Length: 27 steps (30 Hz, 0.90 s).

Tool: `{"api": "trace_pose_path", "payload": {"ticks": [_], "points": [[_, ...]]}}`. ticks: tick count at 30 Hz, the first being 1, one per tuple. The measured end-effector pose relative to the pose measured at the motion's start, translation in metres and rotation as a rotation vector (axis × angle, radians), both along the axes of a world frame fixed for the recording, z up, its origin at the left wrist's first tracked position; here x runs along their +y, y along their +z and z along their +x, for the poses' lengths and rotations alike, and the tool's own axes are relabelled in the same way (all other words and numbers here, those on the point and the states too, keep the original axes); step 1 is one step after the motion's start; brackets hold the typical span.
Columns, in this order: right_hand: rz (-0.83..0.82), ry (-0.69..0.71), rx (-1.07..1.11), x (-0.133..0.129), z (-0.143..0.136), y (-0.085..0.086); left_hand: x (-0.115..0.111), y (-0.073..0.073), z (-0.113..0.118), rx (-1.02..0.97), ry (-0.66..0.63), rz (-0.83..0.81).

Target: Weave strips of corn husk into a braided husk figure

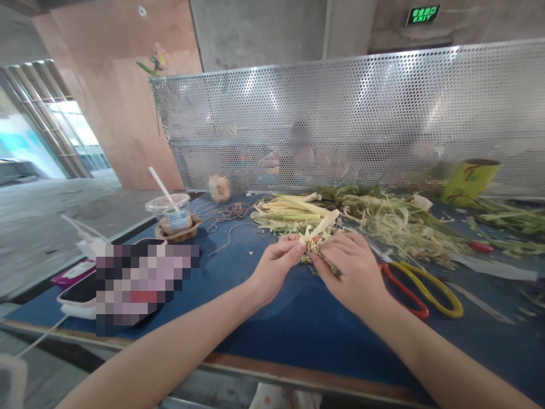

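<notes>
Above the blue tabletop (pixel 247 295), my left hand (pixel 276 264) and my right hand (pixel 351 264) meet over a small bundle of pale yellow plant strips (pixel 314 243). The left thumb and fingers pinch its left side, while the right fingers curl round the other side. One broad pale strip (pixel 326 222) sticks up and to the right from the bundle. Its lower part is mostly hidden by my fingers. Just behind lies a stack of pale leaf stalks (pixel 293 207). Red-and-yellow-handled scissors (pixel 430 287) rest to the right of my right hand.
Shredded green leaves (pixel 387 218) spread at the back right, near a yellow-green can (pixel 470 182). Loose twine (pixel 232 212) lies back left. A lidded plastic cup (pixel 172 213) with a straw and a phone (pixel 80 287) are on the left. A perforated metal screen (pixel 264 125) stands behind.
</notes>
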State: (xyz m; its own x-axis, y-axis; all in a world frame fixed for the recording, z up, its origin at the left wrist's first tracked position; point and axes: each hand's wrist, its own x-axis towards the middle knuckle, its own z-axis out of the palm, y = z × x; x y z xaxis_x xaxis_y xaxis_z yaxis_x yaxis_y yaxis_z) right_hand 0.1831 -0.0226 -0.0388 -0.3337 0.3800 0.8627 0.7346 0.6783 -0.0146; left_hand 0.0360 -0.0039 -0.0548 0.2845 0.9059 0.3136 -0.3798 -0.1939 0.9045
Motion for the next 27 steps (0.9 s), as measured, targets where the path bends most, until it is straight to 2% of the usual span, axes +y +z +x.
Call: {"api": "trace_pose_path", "payload": {"ticks": [3,6,11,14,16,20,27], "points": [[-0.025,0.022,0.037,-0.002,0.0,0.002,-0.002,0.002,0.001,0.017,0.006,0.061],[-0.128,0.042,0.039,-0.002,0.002,0.001,-0.001,0.006,-0.002,0.09,0.047,0.173],[-0.238,0.056,-0.002,0.0,0.007,-0.002,0.007,0.011,-0.015,0.373,0.182,0.46],[-0.262,0.091,0.042,0.004,0.01,-0.004,0.008,0.013,-0.019,0.485,0.227,0.536],[-0.281,0.108,0.066,0.007,0.011,-0.006,0.006,0.014,-0.019,0.555,0.208,0.556],[-0.294,0.135,0.08,0.011,0.011,-0.01,-0.001,0.014,-0.016,0.569,0.128,0.514],[-0.334,0.184,0.081,0.007,0.005,-0.011,-0.004,0.013,-0.01,0.317,0.16,0.253]]}}
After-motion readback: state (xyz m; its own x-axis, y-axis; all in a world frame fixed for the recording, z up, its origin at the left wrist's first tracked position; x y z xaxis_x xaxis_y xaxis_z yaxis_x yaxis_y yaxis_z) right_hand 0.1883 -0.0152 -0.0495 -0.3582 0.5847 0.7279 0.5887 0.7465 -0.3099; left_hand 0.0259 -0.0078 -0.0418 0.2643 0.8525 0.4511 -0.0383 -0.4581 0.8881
